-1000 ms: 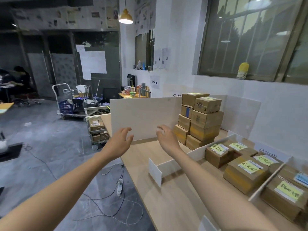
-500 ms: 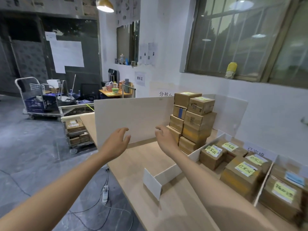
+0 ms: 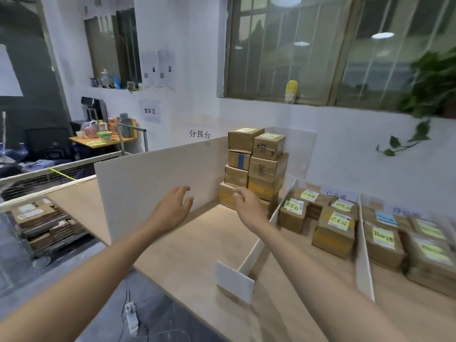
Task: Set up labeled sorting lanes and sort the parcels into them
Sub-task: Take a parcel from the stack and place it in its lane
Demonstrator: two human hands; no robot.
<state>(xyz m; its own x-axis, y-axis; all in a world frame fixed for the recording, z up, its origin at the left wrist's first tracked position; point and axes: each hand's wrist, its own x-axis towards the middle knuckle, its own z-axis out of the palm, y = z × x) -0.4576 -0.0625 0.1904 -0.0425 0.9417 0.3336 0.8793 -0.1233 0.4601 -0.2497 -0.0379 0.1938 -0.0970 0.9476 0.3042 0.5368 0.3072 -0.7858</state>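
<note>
While both arms stretch out over the wooden table (image 3: 192, 255), the left hand (image 3: 172, 208) and the right hand (image 3: 249, 206) hang above it with loose, slightly bent fingers, holding nothing. Just beyond them a tall white board (image 3: 153, 183) stands upright across the table and blocks the way to its far end. Whether the left fingertips touch it cannot be told.

To the board's right, against the wall, rises a stack of parcels (image 3: 256, 169) — brown cartons in two columns — and the right hand covers part of its lowest boxes. A low divider (image 3: 259, 245) runs from the stack toward the near edge, and a second divider (image 3: 362, 255) stands further right. Between them sit labelled parcels (image 3: 330, 225) with yellow-green notes. In the lane beyond, further parcels (image 3: 385, 240) are blurred and cut off by the frame edge.

Left of the table a wire cage cart (image 3: 42, 223) holds more cartons. Behind it stands a small orange table (image 3: 103, 141), its clutter too small to name. A yellow bottle (image 3: 291, 91) stands on the window sill, and a leafy plant (image 3: 429, 82) trails down at right. The handwriting on the notes is not legible.
</note>
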